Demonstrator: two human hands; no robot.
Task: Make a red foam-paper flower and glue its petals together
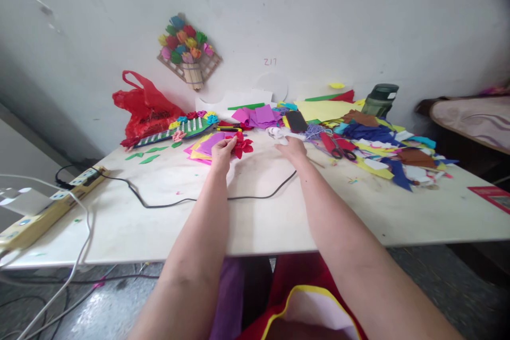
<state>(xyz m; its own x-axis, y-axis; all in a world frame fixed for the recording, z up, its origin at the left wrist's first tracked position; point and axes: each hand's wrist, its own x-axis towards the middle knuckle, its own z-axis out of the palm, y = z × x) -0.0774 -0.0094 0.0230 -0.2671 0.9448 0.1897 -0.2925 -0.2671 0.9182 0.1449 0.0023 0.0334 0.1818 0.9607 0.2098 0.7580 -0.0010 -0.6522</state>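
Note:
Between the closed fingers of my left hand [223,152] is a red paper flower [241,145], held just over the table near a stack of purple, yellow and pink paper sheets [202,147]. My right hand [293,150] is at a crumpled-looking white object [275,132] toward the back middle. Its fingers look curled and blurred, and what they grip is hidden. A black cord [255,198] runs across the table and disappears under my right forearm. Red-handled scissors [337,150] lie right of my right hand.
Paper scraps [382,141] are heaped at the right, before a dark green bottle [379,100]. At the left stand a red plastic bag [149,106], green paper leaves [149,159], small paper flowers [178,135] and a power strip [59,204]. A black phone-like slab [296,121] lies at the back.

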